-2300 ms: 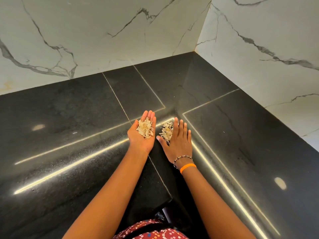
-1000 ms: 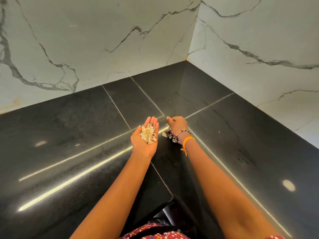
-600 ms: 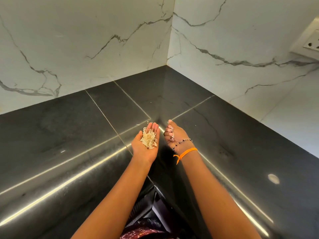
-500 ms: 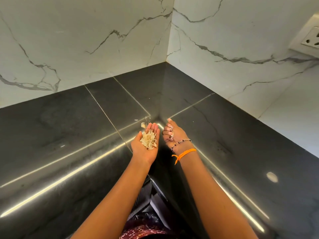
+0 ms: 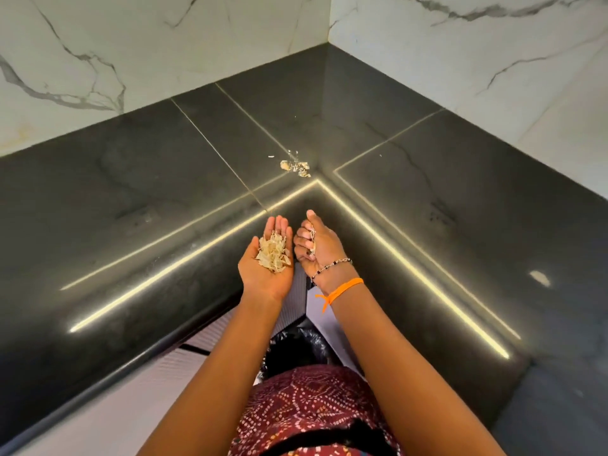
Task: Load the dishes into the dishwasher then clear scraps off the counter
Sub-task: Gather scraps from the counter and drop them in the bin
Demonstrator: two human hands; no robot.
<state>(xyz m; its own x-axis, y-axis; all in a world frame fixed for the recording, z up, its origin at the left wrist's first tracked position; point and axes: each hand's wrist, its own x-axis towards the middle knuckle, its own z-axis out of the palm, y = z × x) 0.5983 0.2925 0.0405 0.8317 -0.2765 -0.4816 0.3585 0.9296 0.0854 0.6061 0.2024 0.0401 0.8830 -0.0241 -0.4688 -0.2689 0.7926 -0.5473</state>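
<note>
My left hand (image 5: 266, 274) is palm up over the counter's inner corner edge, cupping a heap of pale, flaky scraps (image 5: 273, 253). Beside it my right hand (image 5: 317, 246) is curled, fingers closed on a few more scraps. A small cluster of leftover scraps (image 5: 296, 166) lies on the black counter (image 5: 148, 192) beyond both hands, near the meeting of the seams. No dishes or dishwasher are in view.
White marble walls (image 5: 164, 44) close the corner at the back and right. A black bag-lined bin (image 5: 296, 353) shows below the counter edge between my arms. Bright light streaks reflect along the counter's front edges.
Both hands have drawn back from the corner toward the counter's edge, and a few scraps now lie on the counter where the hands were. The camera has tipped downward.
</note>
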